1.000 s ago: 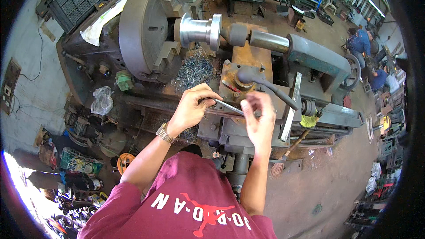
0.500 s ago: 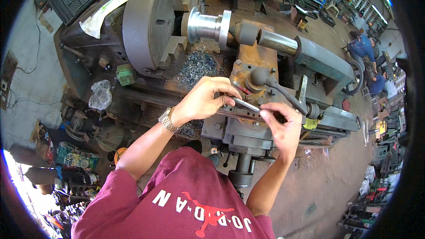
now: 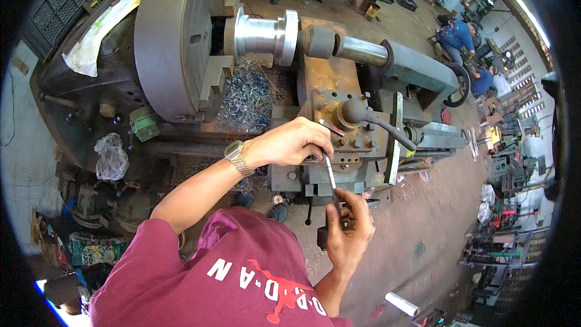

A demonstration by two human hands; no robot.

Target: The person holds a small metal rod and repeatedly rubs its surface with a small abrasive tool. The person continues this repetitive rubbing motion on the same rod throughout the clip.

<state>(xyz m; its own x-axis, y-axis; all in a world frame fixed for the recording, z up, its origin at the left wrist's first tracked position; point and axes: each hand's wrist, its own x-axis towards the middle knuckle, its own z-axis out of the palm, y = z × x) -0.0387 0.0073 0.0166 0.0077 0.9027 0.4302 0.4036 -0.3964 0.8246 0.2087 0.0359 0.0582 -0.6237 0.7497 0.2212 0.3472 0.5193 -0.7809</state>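
My left hand (image 3: 296, 143) is closed on the upper end of a slim, light grey metal rod (image 3: 330, 172). My right hand (image 3: 351, 228) grips the rod's lower end, with the fingers curled and part of it hidden. Both hands hold it over the near side of a big lathe, in front of the tool post (image 3: 348, 115) with its ball-topped lever. Beyond them, a shiny flanged metal workpiece (image 3: 257, 35) sits between the large chuck (image 3: 166, 42) and the tailstock (image 3: 417, 72).
Curly metal chips (image 3: 247, 100) are heaped below the workpiece. A long flat bar (image 3: 394, 139) lies across the carriage right of the tool post. A green box (image 3: 144, 124) and a clear plastic bag (image 3: 111, 157) are at left. People (image 3: 457, 39) crouch in the far right background.
The rod has swung from a shallow slant to nearly upright in view. My right hand has come down and left, nearer to me. The view has shifted, so the lathe appears farther left.
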